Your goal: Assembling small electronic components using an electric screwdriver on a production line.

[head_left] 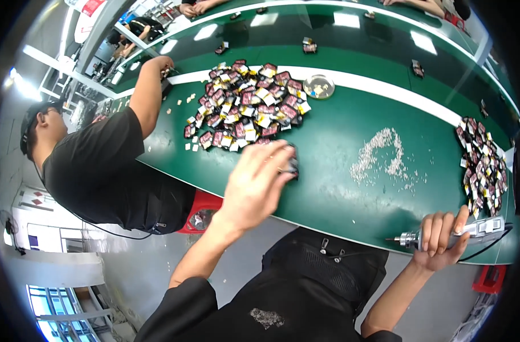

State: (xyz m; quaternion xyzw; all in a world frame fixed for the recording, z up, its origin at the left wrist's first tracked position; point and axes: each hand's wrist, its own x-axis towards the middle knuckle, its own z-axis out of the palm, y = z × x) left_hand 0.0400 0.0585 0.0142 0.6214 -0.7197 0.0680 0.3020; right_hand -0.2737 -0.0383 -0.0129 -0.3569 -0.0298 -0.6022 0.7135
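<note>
My left hand (pixel 253 182) is at the near edge of a large heap of small black parts (pixel 243 105) with reddish, white and yellow faces. Its fingers curl round one small black part (pixel 294 165), mostly hidden by the hand. At the front right, my right hand (pixel 442 235) grips a silver electric screwdriver (pixel 481 228), its bit pointing left over the bench's near edge. Between the hands, farther back, lies a loose scatter of tiny silvery pieces that look like screws (pixel 394 165).
A second heap of similar parts (pixel 483 165) lies at the right end of the green bench (pixel 334 196). A round clear dish (pixel 318 86) stands behind the large heap. Beyond a white rail, single parts sit on a green conveyor (pixel 362 57). A co-worker (pixel 100 159) works close on my left.
</note>
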